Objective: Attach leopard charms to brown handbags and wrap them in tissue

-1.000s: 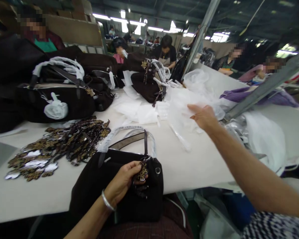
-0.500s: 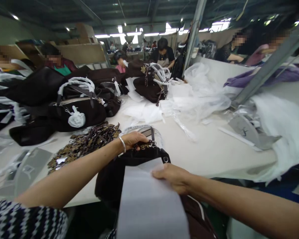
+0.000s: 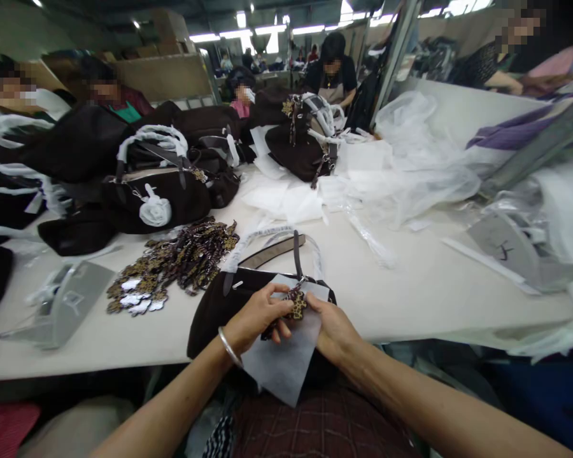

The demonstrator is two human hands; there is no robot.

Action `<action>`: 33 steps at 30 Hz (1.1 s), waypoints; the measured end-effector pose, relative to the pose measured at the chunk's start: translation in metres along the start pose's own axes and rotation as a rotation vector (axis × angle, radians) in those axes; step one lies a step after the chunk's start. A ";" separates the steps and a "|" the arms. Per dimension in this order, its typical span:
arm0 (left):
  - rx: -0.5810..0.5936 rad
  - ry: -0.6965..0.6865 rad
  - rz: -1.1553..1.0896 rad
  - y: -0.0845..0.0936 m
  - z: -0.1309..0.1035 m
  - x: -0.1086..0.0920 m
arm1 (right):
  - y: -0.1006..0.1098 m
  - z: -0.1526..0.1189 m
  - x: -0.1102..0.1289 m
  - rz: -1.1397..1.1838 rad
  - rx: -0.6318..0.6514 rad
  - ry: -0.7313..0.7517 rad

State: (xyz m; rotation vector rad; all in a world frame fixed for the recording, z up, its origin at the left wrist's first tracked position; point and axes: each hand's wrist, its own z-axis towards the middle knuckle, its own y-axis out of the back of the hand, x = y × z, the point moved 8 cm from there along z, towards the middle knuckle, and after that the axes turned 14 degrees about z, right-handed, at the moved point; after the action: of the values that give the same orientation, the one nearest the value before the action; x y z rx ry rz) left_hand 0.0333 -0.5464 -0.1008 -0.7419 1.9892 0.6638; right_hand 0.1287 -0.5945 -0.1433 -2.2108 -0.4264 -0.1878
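Note:
In front of me a dark brown handbag rests at the table's near edge, its handles wrapped in clear and white film. A sheet of white tissue paper lies against the bag's front. My left hand, with a silver bangle at the wrist, is closed on a leopard-print charm hanging from the bag's strap, over the paper. My right hand pinches the paper's right edge between thumb and fingers, close beside the charm. Some of its fingers are hidden behind the sheet.
A heap of similar charms lies left of the bag. Grey plastic holders stand at the left and right. Behind are finished-looking brown bags, tissue sheets and plastic film. A metal post rises beyond. Several people work across the table.
My left hand has drawn the charm down and nearer to me. My right hand has lifted the paper up behind the charm, against the bag. The view has shifted slightly.

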 end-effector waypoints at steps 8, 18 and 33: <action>-0.426 -0.100 0.342 -0.007 -0.012 0.014 | 0.000 0.013 0.008 -0.049 0.008 0.116; -0.424 -0.245 0.778 -0.013 -0.063 0.019 | -0.005 0.008 0.010 -0.051 0.006 0.161; -0.317 -0.193 0.482 0.049 0.002 0.001 | -0.002 0.014 0.020 -0.277 0.068 0.206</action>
State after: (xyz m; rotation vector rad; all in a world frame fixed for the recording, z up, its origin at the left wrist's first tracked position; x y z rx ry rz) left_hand -0.0011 -0.5122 -0.0951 -0.3526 1.9130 1.3069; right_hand 0.1462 -0.5783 -0.1453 -2.0348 -0.6133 -0.5365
